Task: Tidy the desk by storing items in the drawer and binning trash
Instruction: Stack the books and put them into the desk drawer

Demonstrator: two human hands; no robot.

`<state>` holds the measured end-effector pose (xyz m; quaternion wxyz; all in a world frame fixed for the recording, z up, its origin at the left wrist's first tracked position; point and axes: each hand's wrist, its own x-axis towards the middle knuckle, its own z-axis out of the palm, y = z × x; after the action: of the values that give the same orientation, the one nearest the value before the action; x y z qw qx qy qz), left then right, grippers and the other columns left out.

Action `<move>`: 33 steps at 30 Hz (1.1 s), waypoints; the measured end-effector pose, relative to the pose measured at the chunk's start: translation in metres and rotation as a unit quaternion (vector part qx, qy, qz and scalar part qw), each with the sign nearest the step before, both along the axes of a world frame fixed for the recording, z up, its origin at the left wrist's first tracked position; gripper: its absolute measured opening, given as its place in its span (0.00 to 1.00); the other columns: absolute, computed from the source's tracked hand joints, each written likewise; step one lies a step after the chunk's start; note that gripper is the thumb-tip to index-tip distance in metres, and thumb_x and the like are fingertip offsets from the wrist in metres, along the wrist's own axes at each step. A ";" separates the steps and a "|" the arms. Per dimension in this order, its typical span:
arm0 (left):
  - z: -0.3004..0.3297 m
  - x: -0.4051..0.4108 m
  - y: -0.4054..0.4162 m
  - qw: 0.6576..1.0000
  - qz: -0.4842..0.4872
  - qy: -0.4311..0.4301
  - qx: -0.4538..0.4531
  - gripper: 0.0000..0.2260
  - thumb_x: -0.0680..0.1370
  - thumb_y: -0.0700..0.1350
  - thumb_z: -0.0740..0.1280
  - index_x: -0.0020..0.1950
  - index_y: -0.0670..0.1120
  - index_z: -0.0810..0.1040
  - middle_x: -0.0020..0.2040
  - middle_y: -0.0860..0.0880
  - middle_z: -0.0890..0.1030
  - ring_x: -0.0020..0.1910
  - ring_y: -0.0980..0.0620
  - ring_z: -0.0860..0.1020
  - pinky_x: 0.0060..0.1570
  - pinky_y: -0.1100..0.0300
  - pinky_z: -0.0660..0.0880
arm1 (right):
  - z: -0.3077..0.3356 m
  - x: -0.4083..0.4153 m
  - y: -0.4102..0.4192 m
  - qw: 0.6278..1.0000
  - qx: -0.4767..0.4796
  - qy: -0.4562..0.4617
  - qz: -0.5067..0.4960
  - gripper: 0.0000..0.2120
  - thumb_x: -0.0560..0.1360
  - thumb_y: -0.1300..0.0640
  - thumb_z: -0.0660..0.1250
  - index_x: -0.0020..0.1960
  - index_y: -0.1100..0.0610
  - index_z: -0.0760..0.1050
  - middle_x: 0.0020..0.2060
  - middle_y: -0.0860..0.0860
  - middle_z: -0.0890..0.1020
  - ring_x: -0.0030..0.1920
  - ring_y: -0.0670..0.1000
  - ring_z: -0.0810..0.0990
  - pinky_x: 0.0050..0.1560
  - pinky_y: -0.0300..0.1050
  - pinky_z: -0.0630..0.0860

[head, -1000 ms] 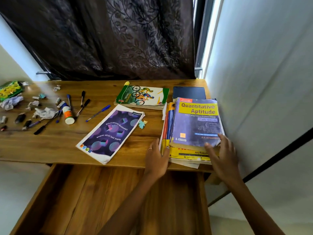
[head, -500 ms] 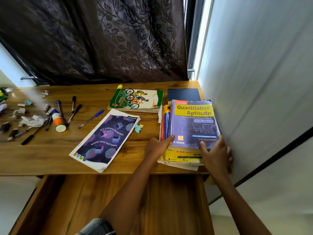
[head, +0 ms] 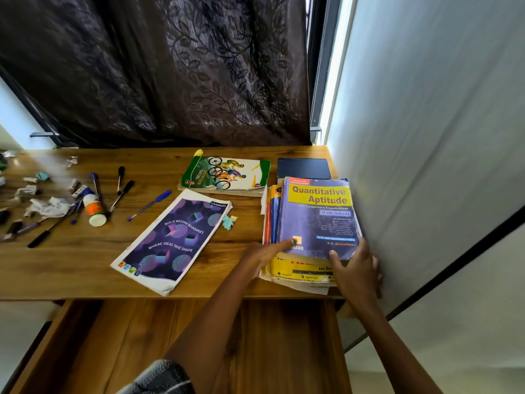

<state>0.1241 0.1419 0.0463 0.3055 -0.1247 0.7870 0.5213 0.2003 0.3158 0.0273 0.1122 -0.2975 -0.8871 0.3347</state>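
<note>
Head view: we see the book stack (head: 312, 223) at the desk's (head: 71, 263) near-right corner, by the wall. Left hand (head: 262, 255) grips the stack's near-left edge, thumb on the top cover; right hand (head: 356, 273) clasps its near-right corner. Drawer (head: 127, 345) stands open below. Pens (head: 120, 180) & paper scraps (head: 48, 206) lie far left.

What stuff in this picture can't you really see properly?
- Head view: books lower in the stack are covered by the Quantitative Aptitude book and both hands, left hand, right hand.
- Dark blue book: its near part is hidden by the stack.
- Crumpled bits at the left edge are cut off.
- Drawer: partly hidden by the arms, near end cut off.
</note>
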 end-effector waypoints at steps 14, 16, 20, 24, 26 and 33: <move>-0.023 0.054 -0.030 0.999 0.017 0.017 0.048 0.21 0.70 0.58 0.71 0.56 0.47 0.77 0.46 0.51 0.83 0.42 0.54 0.82 0.36 0.64 0.75 | 0.001 0.019 0.024 0.984 -0.173 -0.024 0.037 0.26 0.71 0.47 0.69 0.63 0.58 0.67 0.57 0.57 0.76 0.56 0.59 0.76 0.57 0.60 0.74; -0.024 0.059 -0.034 0.999 0.019 0.014 0.046 0.19 0.71 0.58 0.71 0.54 0.48 0.76 0.45 0.52 0.83 0.41 0.56 0.82 0.34 0.66 0.74 | 0.000 0.018 0.026 0.978 -0.195 -0.052 0.050 0.27 0.71 0.45 0.68 0.63 0.58 0.66 0.54 0.56 0.77 0.53 0.58 0.78 0.55 0.60 0.76; -0.026 0.067 -0.038 0.998 0.023 -0.005 0.055 0.12 0.71 0.58 0.70 0.48 0.52 0.75 0.43 0.53 0.82 0.41 0.57 0.80 0.38 0.63 0.75 | -0.022 0.020 0.032 0.976 -0.194 -0.070 0.063 0.42 0.57 0.27 0.64 0.61 0.54 0.66 0.55 0.55 0.76 0.52 0.55 0.79 0.51 0.59 0.78; -0.025 0.072 -0.044 0.994 0.028 -0.061 0.091 0.30 0.60 0.67 0.74 0.56 0.52 0.77 0.50 0.50 0.84 0.51 0.49 0.80 0.57 0.49 0.74 | -0.008 0.032 0.010 0.978 -0.179 -0.073 0.072 0.34 0.65 0.37 0.70 0.61 0.56 0.65 0.56 0.55 0.74 0.55 0.55 0.77 0.53 0.57 0.77; -0.024 0.072 -0.049 0.990 0.043 -0.076 0.112 0.34 0.56 0.67 0.74 0.57 0.52 0.77 0.49 0.48 0.85 0.52 0.48 0.81 0.59 0.46 0.74 | -0.005 0.038 0.000 0.980 -0.166 -0.078 0.080 0.29 0.70 0.46 0.71 0.63 0.57 0.64 0.58 0.56 0.73 0.56 0.54 0.76 0.54 0.56 0.77; -0.019 0.071 -0.056 0.979 0.067 -0.105 0.161 0.20 0.71 0.60 0.68 0.57 0.48 0.76 0.47 0.44 0.85 0.48 0.46 0.82 0.43 0.53 0.79 | -0.005 0.044 -0.004 0.974 -0.189 -0.079 0.099 0.32 0.69 0.49 0.73 0.65 0.57 0.62 0.61 0.54 0.67 0.62 0.53 0.71 0.59 0.57 0.75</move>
<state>0.1950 0.0864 0.0274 0.3668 -0.1805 0.6461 0.6445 0.2439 0.3123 0.0221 -0.0505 -0.2499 -0.8388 0.4810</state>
